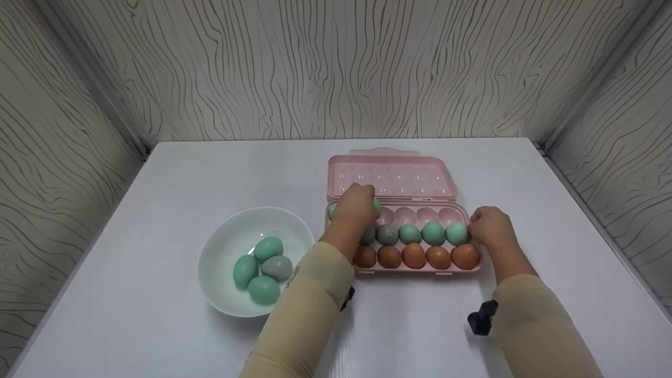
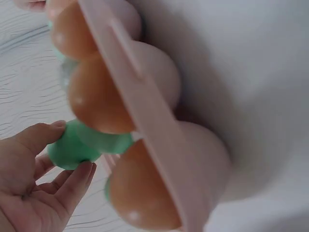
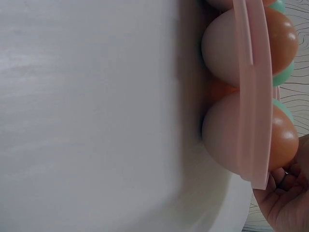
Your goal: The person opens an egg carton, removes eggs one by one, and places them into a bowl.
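Note:
A pink egg carton lies with its lid folded back. My left hand is over the carton's back row, toward the left end. In the left wrist view its thumb and fingers pinch a green egg. Brown eggs fill the front row, and green and grey eggs sit in the middle row. Another green egg shows at the back left, partly covered by my hand. At the carton's right end, my right hand grips the edge with curled fingers, beside the end eggs.
A white bowl stands left of the carton, holding several green and grey eggs. My left forearm overlaps the bowl's right side in the head view. Wood-patterned panels rise behind and beside the white table.

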Motion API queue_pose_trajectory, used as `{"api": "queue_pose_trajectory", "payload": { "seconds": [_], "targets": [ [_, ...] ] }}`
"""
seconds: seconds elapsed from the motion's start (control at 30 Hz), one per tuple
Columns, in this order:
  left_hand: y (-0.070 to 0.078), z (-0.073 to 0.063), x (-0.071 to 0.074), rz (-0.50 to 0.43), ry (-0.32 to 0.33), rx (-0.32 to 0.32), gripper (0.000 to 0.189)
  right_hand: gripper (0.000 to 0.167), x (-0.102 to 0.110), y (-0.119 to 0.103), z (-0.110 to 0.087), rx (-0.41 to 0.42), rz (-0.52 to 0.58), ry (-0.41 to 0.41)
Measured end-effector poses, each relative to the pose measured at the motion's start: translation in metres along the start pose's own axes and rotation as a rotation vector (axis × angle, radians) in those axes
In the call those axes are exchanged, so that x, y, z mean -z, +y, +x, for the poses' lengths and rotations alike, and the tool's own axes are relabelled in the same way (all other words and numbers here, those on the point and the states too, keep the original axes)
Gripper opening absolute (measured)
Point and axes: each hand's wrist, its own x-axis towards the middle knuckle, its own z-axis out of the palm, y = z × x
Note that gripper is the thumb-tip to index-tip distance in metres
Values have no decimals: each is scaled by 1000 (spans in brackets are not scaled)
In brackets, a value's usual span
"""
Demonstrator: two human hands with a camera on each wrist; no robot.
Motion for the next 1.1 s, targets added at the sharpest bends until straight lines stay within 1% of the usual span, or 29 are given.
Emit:
{"api": "queue_pose_trajectory", "payload": {
  "seconds": [0.1, 0.23, 0.37, 0.47, 0.63, 0.8, 0.9, 1.0, 1.1],
  "targets": [
    [3, -5, 6, -19, 3, -15, 41, 14, 0, 0, 0, 4, -4, -1],
    [4, -10, 14, -38, 17, -28, 37, 16, 0, 0, 0, -16, 3, -15],
    [2, -13, 22, -96, 22, -16, 35, 16, 1, 0, 0, -33, 14, -31],
    [-1, -15, 30, -165, 16, 0, 34, 15, 1, 1, 0, -35, 16, -33],
    [-8, -20, 47, -242, 33, 1, 30, 13, 1, 0, 0, -31, 14, -33],
    [-16, -28, 69, -233, 48, -23, 32, 12, 2, 1, -1, -8, 5, -18],
    [-22, -32, 83, -216, 47, -38, 33, 12, 2, 0, -1, -15, 13, -19],
    [-29, -35, 94, -224, 34, -32, 31, 12, 2, 0, -1, -23, 16, -19],
    [-37, -40, 101, -224, 26, -19, 31, 13, 2, -1, -1, -21, 9, -17]
  ]
}}
